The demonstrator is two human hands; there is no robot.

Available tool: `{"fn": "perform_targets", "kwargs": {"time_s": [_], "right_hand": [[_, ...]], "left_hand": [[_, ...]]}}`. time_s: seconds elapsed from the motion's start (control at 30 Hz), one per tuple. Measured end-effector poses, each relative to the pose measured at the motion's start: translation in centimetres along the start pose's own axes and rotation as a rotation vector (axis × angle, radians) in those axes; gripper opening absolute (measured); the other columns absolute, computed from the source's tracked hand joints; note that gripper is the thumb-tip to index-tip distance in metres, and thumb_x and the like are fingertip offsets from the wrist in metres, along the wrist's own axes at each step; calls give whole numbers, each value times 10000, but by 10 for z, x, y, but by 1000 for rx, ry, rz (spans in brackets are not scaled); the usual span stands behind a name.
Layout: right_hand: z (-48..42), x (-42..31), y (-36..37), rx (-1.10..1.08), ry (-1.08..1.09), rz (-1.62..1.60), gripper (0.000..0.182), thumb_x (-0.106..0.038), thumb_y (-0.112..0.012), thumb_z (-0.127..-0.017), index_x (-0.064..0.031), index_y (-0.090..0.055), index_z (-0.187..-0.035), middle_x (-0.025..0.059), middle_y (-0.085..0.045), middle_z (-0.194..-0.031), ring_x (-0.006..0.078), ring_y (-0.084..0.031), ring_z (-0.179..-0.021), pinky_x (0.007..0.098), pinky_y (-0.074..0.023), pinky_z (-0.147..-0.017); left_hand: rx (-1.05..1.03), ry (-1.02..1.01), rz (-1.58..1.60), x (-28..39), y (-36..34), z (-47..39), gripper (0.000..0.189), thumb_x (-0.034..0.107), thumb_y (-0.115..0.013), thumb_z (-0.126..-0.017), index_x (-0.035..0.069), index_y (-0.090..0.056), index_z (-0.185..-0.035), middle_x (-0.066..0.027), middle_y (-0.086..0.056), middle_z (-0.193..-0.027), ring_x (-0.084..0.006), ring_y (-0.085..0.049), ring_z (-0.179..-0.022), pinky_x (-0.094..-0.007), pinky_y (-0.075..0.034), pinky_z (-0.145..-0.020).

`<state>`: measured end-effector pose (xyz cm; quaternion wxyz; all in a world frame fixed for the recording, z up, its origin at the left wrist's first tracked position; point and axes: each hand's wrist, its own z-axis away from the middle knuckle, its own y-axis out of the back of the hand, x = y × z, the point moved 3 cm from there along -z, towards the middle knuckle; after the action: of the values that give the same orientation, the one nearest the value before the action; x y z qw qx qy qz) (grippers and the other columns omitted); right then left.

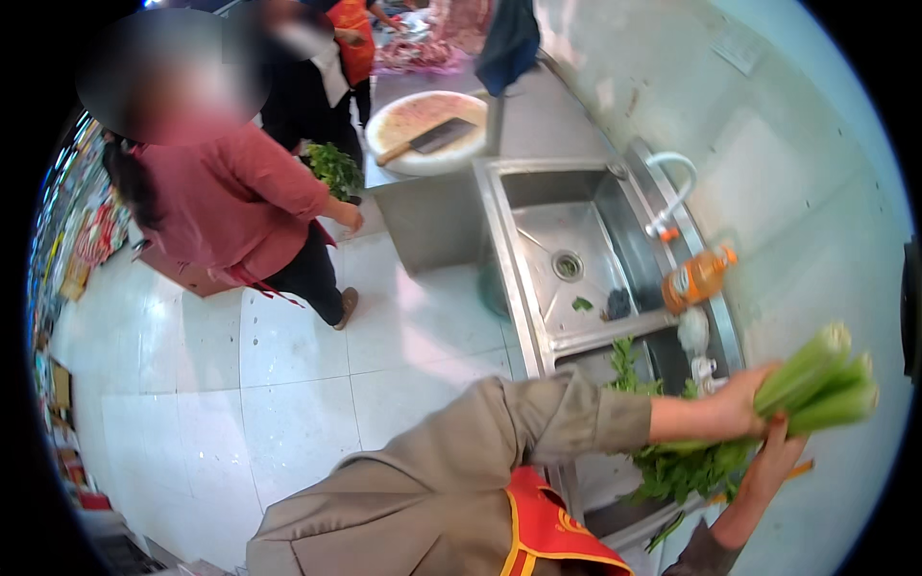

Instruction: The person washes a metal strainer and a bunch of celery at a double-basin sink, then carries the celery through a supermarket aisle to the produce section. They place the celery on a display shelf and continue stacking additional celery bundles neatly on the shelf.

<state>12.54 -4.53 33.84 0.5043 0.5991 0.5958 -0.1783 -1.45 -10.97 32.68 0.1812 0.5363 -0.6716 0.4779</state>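
Observation:
My left hand (736, 405) grips a bunch of celery (817, 389) around its pale green stalks. The cut stalk ends point up and to the right, near the wall. My right hand (778, 450) is closed around the same bunch from the other side, just below the left hand. Celery leaves (684, 471) hang below my forearm over the near sink basin (612, 515). More leaves (625, 360) show beyond the forearm. Part of the stalks between the hands and the leaves is hidden by my left arm.
Beyond is another steel basin (551, 230) with a leaf scrap and dark scrubber. A white faucet (681, 173) and an orange bottle (695, 279) stand by the wall. A cleaver (439, 137) lies on a round chopping board (382, 119). A person in red (238, 194) stands left.

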Motion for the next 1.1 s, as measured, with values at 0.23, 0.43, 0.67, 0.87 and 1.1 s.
{"fn": "perform_targets", "kwargs": {"time_s": [0.23, 0.43, 0.67, 0.87, 1.1], "right_hand": [[34, -38, -70, 64, 57, -102, 548, -240, -652, -845, 105, -442, -1215, 192, -530, -1196, 249, -520, -1080, 358, -400, -947], [50, -83, -105, -125, 128, -305, 551, -136, -650, -829, 67, -387, -1269, 183, -499, -1222, 254, -502, -1100, 359, -375, -969], [89, -159, -175, -576, 303, -617, 752, -160, -767, -678, 5, -365, -1292, 145, -472, -1166, 267, -444, -1132, 375, -359, -958], [197, -275, -228, -773, 785, -764, 852, -192, -751, -641, 1, -302, -1339, 194, -429, -1229, 368, -414, -1121, 457, -299, -962], [379, -350, -342, -1147, 769, -949, 870, -219, -740, -672, 3, -253, -1357, 198, -401, -1264, 374, -385, -1167, 455, -267, -976]], "left_hand": [[-14, -44, -4, 31, 39, 41, 643, 10, -658, -673, 18, -421, -1271, -78, -526, -1179, -143, -457, -1116, -305, -383, -954], [225, -116, -66, 63, 46, 80, 612, 6, -659, -709, 17, -427, -1275, -73, -523, -1218, -153, -472, -1134, -304, -392, -956], [678, -257, -692, 142, 73, 184, 458, 133, -683, -786, 15, -519, -1197, -72, -586, -1117, -186, -557, -1024, -337, -463, -860], [1078, -406, -958, 239, 69, 328, 572, 249, -652, -846, 43, -407, -1321, -104, -450, -1320, -220, -438, -1215, -380, -360, -1026], [1470, -593, -956, 314, 91, 517, 519, 320, -497, -938, 6, -374, -1332, -118, -441, -1324, -237, -451, -1202, -400, -382, -1002]]}}
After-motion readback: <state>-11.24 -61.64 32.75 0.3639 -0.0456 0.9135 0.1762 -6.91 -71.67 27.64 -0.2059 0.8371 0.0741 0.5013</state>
